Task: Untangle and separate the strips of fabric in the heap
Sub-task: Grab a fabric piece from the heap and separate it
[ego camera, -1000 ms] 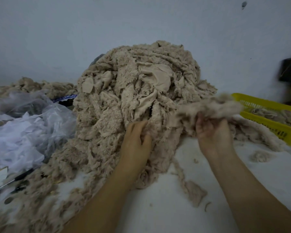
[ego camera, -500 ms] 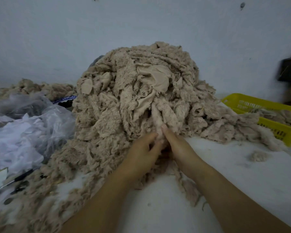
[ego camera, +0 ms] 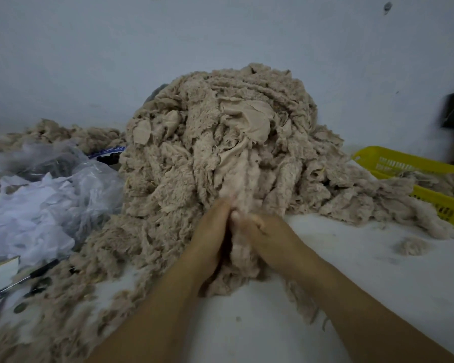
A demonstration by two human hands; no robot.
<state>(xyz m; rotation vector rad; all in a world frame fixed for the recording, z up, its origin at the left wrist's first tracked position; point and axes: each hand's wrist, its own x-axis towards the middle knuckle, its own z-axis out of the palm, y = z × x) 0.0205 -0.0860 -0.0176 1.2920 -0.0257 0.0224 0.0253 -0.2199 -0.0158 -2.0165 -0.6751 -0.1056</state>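
A big heap (ego camera: pixel 220 153) of fuzzy tan fabric strips sat in the middle of the white table (ego camera: pixel 351 271), pushed up to its back edge by the wall. More of it spilled down toward the front left corner.

One pale strip (ego camera: pixel 243 184) ran down the front of the heap and onto the table. Both hands met on it, touching each other. The right hand (ego camera: pixel 262 234) had its fingers curled round the strip, with the thumb up against it. The left hand (ego camera: pixel 210 237) lay along the strip's other side, fingers close together and fairly straight. Its thumb was hidden, so I could not tell if it pinched the strip or only pressed on it.

By the right edge stood a yellow basket (ego camera: pixel 430 203) with some tan fabric inside, and the heap's low tail touched its near wall. A small tuft (ego camera: pixel 410 246) of fluff lay alone on the table, near the basket. At the left edge lay a crumpled clear plastic bag (ego camera: pixel 50 205) – white and soft-looking – just beside the heap. In front of it, near the front left corner, lay a dark pen (ego camera: pixel 21 280).
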